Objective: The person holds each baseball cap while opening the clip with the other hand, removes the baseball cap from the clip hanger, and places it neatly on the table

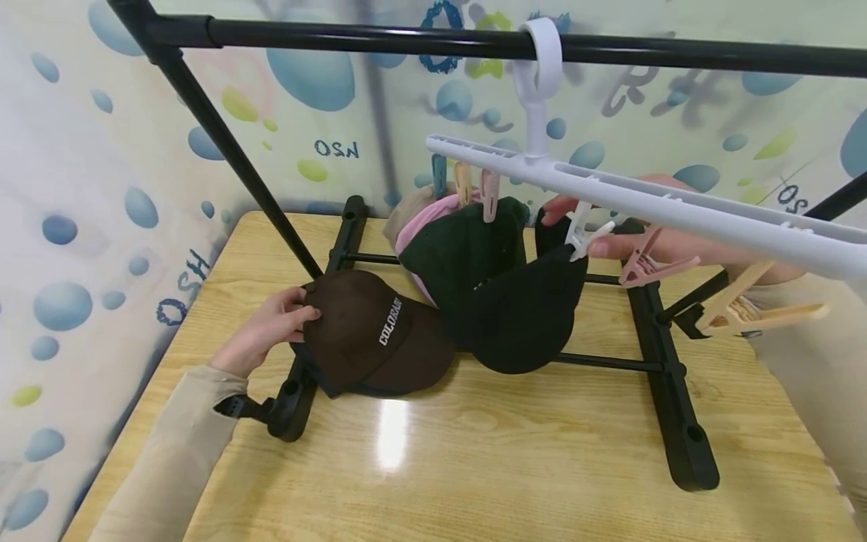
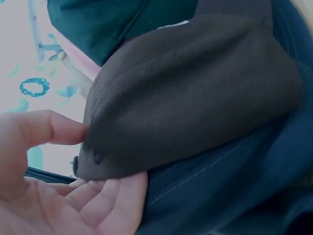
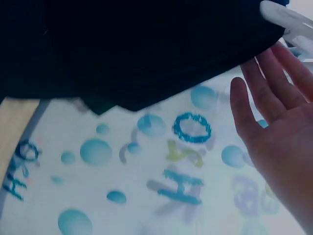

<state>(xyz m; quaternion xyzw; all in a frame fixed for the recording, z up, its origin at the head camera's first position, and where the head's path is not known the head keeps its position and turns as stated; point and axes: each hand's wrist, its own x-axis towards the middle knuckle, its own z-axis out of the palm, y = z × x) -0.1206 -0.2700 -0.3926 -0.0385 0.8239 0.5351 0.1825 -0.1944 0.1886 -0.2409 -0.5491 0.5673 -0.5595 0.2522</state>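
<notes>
My left hand [image 1: 281, 320] pinches the back edge of a dark brown baseball cap [image 1: 352, 320] with white lettering, its thumb above and its fingers beneath. A navy cap [image 2: 195, 181] lies under the brown one. My right hand [image 1: 643, 233] is beside a white clip [image 1: 581, 232] on the hanger. That clip is on the edge of a black cap [image 1: 528, 312]. In the right wrist view, the right fingers [image 3: 266, 88] reach out fairly straight at the black cap's rim. A dark green cap [image 1: 467, 248] hangs to its left from a pink clip [image 1: 490, 194].
A white clip hanger [image 1: 630, 192] hooks over the black rack's top bar [image 1: 372, 38]. Pink [image 1: 427, 222] and beige caps [image 1: 405, 213] hang behind the green one. Free pink [image 1: 653, 263] and yellow clips [image 1: 752, 312] dangle at right. The rack's feet [image 1: 670, 391] stand on a wooden table [image 1: 515, 467].
</notes>
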